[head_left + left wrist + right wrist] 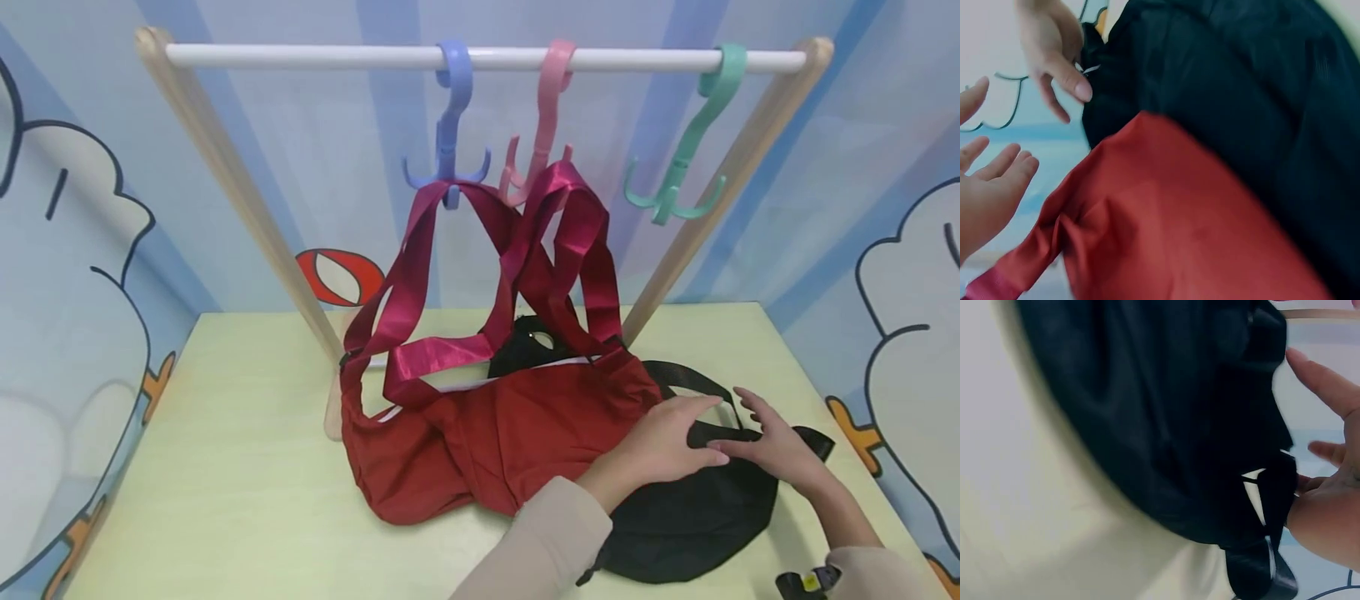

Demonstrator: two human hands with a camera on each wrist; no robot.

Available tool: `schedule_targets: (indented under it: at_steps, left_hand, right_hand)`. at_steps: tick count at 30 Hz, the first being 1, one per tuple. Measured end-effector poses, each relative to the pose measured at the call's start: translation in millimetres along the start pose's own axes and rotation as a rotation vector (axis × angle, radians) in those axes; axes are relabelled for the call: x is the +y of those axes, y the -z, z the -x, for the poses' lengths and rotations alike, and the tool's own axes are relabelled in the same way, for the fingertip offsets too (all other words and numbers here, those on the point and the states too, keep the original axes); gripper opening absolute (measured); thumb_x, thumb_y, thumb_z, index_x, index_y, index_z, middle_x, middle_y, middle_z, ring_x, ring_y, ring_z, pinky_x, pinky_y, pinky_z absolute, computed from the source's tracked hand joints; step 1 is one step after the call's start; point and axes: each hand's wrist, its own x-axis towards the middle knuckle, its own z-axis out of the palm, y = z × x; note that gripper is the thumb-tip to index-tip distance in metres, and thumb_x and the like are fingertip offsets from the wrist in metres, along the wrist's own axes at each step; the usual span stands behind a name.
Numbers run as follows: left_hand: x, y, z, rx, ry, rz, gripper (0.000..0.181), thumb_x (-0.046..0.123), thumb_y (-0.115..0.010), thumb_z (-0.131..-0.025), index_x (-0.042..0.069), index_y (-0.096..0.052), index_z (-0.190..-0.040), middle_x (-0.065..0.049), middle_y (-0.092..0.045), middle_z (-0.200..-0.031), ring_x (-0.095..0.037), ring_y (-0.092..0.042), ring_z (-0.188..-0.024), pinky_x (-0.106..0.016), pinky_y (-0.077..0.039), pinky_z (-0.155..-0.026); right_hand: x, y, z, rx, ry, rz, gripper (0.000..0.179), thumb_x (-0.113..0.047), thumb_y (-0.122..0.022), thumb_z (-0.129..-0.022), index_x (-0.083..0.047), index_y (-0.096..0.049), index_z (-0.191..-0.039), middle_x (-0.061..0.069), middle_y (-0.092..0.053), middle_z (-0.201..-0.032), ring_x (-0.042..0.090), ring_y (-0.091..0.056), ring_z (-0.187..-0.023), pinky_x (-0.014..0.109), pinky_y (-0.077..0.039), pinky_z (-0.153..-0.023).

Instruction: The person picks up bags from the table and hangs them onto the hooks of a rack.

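Observation:
A red bag [517, 433] with magenta straps [420, 275] lies at the middle of the table. Its straps rise to the blue hook hanger [452, 117] and the pink hook hanger [547, 108]. The blue hanger's lower prong shows in front of one strap. Behind the red bag and to its right is a black bag [675, 533] with a black strap [690, 377]. My left hand [667, 437] is over the seam between the bags, fingers extended and holding nothing. My right hand [776, 446] faces it above the black bag, fingers spread and likewise holding nothing.
A rack with a white bar [315, 57] and wooden posts [240, 192] stands at the back of the pale table [225, 467]. A green hook hanger [682, 150] hangs bare at the bar's right. Printed panels enclose the sides and back. A dark buckled strap [810, 579] is by the right sleeve.

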Motion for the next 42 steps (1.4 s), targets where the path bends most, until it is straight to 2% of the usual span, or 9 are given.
schedule_targets:
  at_steps: [4,7,13,17,21,25,31,36,42]
  left_hand:
    - [-0.3,-16.4,-5.6,-0.005,-0.016,-0.060,0.063,0.034,-0.068,-0.082,0.018,-0.041,-0.137,0.010,-0.044,-0.135,-0.002,-0.036,-0.124,-0.014,-0.028,-0.097]
    - [-4.1,-24.4,-7.4,0.005,-0.015,-0.087,0.065,0.031,-0.070,-0.081,0.018,-0.041,-0.137,0.008,-0.044,-0.135,-0.003,-0.036,-0.124,-0.014,-0.028,-0.097]
    - [-17.1,-35.5,-8.4,0.035,-0.014,-0.160,0.061,0.026,-0.072,-0.079,0.016,-0.045,-0.133,0.006,-0.048,-0.131,-0.005,-0.040,-0.121,-0.015,-0.027,-0.098]
    - [-18.2,-41.7,-8.6,0.034,-0.007,-0.235,0.058,0.025,-0.071,-0.079,0.018,-0.047,-0.131,0.007,-0.048,-0.130,-0.006,-0.040,-0.120,-0.014,-0.027,-0.097]
    - [-15.5,-50.6,-12.1,0.025,0.003,-0.314,0.056,0.028,-0.070,-0.081,0.022,-0.048,-0.131,0.010,-0.047,-0.131,-0.006,-0.040,-0.118,-0.013,-0.028,-0.095]
    - [-15.8,-61.4,-15.3,0.001,0.051,-0.358,0.056,0.031,-0.068,-0.081,0.028,-0.046,-0.132,0.014,-0.042,-0.135,-0.005,-0.039,-0.116,-0.016,-0.034,-0.089]
    - [-13.3,-65.0,-16.2,-0.027,0.107,-0.395,0.052,0.032,-0.066,-0.083,0.035,-0.046,-0.131,0.017,-0.035,-0.139,-0.006,-0.038,-0.112,-0.019,-0.038,-0.080]
    - [-11.5,-60.3,-17.6,-0.024,0.127,-0.410,0.043,0.032,-0.064,-0.084,0.038,-0.053,-0.125,0.018,-0.042,-0.131,-0.006,-0.037,-0.109,-0.019,-0.038,-0.075]
    - [-14.5,-55.8,-17.8,-0.056,0.131,-0.397,0.041,0.030,-0.067,-0.081,0.041,-0.057,-0.119,0.019,-0.048,-0.121,-0.005,-0.037,-0.106,-0.019,-0.037,-0.073]
  right_hand:
    - [2.2,-5.5,0.2,-0.005,-0.041,0.048,0.108,-0.035,-0.072,-0.077,0.011,0.003,-0.140,0.043,-0.013,-0.135,0.059,-0.019,-0.118,0.065,-0.031,-0.084]
    - [2.3,-7.1,-0.2,-0.012,-0.061,0.105,0.104,-0.036,-0.073,-0.075,0.015,-0.007,-0.138,0.044,-0.021,-0.131,0.058,-0.025,-0.116,0.064,-0.032,-0.084]
    - [6.4,-12.6,0.5,-0.005,-0.015,0.113,0.062,-0.023,-0.070,-0.078,0.011,-0.046,-0.124,0.035,-0.042,-0.125,0.052,-0.038,-0.113,0.059,-0.037,-0.084]
    - [10.0,-17.0,5.5,0.022,0.023,0.082,0.041,-0.012,-0.068,-0.078,0.007,-0.057,-0.113,0.030,-0.053,-0.116,0.047,-0.046,-0.108,0.055,-0.041,-0.081]
    - [10.4,-18.8,11.8,0.050,0.050,0.064,0.030,-0.004,-0.068,-0.077,0.007,-0.062,-0.104,0.026,-0.059,-0.107,0.044,-0.052,-0.103,0.051,-0.044,-0.078]
    - [12.0,-19.8,16.6,0.071,0.079,0.069,0.023,-0.002,-0.067,-0.077,0.005,-0.066,-0.098,0.021,-0.063,-0.100,0.040,-0.056,-0.097,0.046,-0.047,-0.075]
    - [7.3,-18.2,23.0,0.032,0.119,0.043,0.014,-0.001,-0.066,-0.079,0.001,-0.068,-0.092,0.014,-0.066,-0.095,0.018,-0.060,-0.086,0.029,-0.048,-0.067]
    - [-0.4,-10.3,27.6,-0.051,0.231,-0.006,0.010,-0.003,-0.065,-0.081,-0.001,-0.068,-0.090,0.010,-0.065,-0.092,0.010,-0.060,-0.081,0.025,-0.048,-0.065]
    - [-4.7,-0.5,33.5,-0.050,0.374,-0.037,0.010,0.003,-0.065,-0.079,0.001,-0.068,-0.088,0.005,-0.067,-0.089,-0.003,-0.057,-0.084,0.020,-0.048,-0.066]
